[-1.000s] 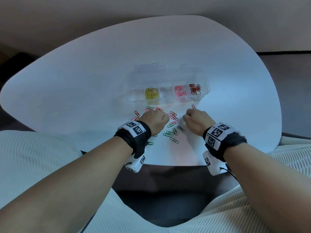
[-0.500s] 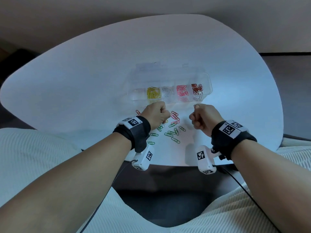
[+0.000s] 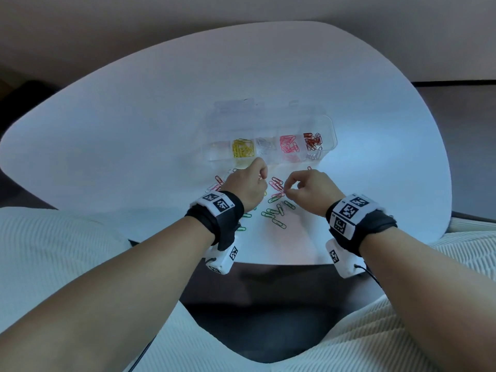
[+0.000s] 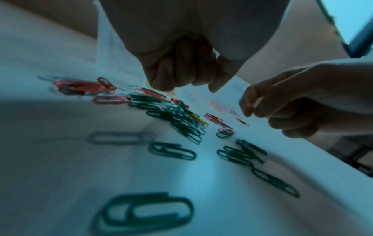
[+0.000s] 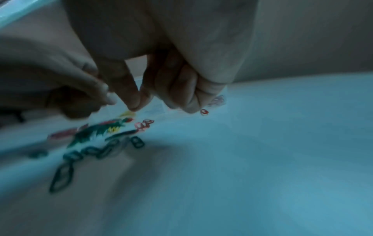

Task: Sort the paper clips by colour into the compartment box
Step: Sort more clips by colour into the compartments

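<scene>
Pink paper clips lie in a small cluster on the white counter, just beside the right hand, on its inner side and a little toward the far edge. They sit between the two hands, their long axes slanting toward the clear compartment box that stands further in from the near edge. The right hand's grip is a pinch, thumb and forefinger tips brought together low over the counter; whether a clip is already caught between them I cannot tell. The left hand has its fingers curled under, close to the box's front wall, and I cannot tell whether it holds anything. Green paper clips are scattered nearer the counter's near edge. By my judgement the right hand is the nearer one for a pink clip, and the pink compartment lies almost straight ahead of it.
</scene>
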`<state>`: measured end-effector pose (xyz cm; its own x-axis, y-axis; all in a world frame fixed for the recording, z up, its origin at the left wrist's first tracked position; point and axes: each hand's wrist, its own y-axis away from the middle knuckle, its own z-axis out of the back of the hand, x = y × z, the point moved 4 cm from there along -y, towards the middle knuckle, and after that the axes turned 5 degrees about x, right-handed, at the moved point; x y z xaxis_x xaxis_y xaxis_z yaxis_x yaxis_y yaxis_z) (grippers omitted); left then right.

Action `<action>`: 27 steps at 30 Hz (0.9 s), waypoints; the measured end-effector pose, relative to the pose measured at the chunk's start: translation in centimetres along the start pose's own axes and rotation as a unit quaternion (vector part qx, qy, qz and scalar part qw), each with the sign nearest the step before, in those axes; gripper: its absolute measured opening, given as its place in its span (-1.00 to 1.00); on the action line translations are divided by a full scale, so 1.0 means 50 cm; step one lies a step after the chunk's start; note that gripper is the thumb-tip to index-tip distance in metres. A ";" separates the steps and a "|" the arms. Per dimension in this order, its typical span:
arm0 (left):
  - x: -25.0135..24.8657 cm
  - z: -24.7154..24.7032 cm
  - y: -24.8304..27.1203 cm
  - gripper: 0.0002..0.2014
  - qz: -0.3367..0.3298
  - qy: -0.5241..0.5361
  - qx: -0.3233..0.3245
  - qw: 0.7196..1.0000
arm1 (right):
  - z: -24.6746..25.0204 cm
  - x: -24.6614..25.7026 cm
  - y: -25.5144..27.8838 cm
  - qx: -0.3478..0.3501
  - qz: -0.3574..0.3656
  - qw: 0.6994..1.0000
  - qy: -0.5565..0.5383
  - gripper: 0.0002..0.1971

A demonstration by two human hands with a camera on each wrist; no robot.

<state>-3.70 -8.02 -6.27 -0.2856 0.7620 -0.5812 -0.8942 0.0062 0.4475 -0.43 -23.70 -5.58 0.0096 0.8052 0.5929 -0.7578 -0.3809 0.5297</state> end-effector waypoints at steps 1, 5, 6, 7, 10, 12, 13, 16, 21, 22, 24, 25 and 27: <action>-0.005 0.001 0.000 -0.96 -0.013 -0.037 -0.001 0.999 | -0.001 0.005 0.001 -0.006 0.017 0.999 0.042 -0.89; -0.009 -0.008 -0.010 -0.79 -0.019 -0.100 0.008 0.995 | -0.010 0.006 -0.003 0.002 0.011 0.990 0.143 -0.79; -0.007 -0.012 -0.011 -0.76 -0.019 -0.103 0.010 0.994 | -0.011 0.003 -0.003 0.003 0.008 0.987 0.159 -0.79; -0.004 -0.016 -0.012 -0.74 -0.015 -0.106 0.014 0.994 | -0.011 0.001 -0.003 0.004 0.006 0.986 0.167 -0.79; 0.011 -0.025 -0.013 -0.72 -0.002 -0.113 0.020 0.993 | -0.009 -0.004 -0.005 -0.004 -0.008 0.987 0.161 -0.89; 0.014 -0.025 -0.014 -0.76 0.004 -0.125 0.011 0.992 | -0.007 -0.004 -0.007 -0.006 -0.017 0.987 0.157 -0.89; 0.013 -0.024 -0.014 -0.77 0.002 -0.134 0.004 0.991 | -0.007 -0.005 -0.008 -0.005 -0.019 0.987 0.158 -0.88; 0.009 -0.022 -0.013 -0.74 -0.013 -0.154 -0.013 0.988 | -0.010 -0.010 -0.010 -0.001 -0.023 0.987 0.156 -0.88; 0.005 -0.022 -0.016 -0.76 -0.021 -0.165 0.000 0.986 | -0.005 -0.024 -0.012 0.003 -0.033 0.996 0.088 -0.85; 0.003 -0.024 -0.016 -0.78 -0.021 -0.169 0.001 0.985 | -0.005 -0.025 -0.010 0.006 -0.034 0.998 0.059 -0.85; 0.001 -0.028 -0.013 -0.79 -0.021 -0.178 -0.005 0.984 | -0.007 -0.028 -0.009 0.012 -0.037 0.999 0.004 -0.86; 0.000 -0.030 -0.011 -0.79 -0.020 -0.183 -0.008 0.983 | -0.008 -0.029 -0.009 0.012 -0.040 0.999 -0.017 -0.86; -0.002 -0.034 -0.008 -0.79 -0.010 -0.186 -0.006 0.983 | -0.007 -0.028 -0.009 0.004 -0.049 0.998 -0.044 -0.88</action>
<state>-3.90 -9.21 -7.56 -0.1247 0.9457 -0.3003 -0.9033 0.0170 0.4287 -0.33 -24.47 -6.87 0.1401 0.7960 0.5889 -0.7448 -0.3072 0.5924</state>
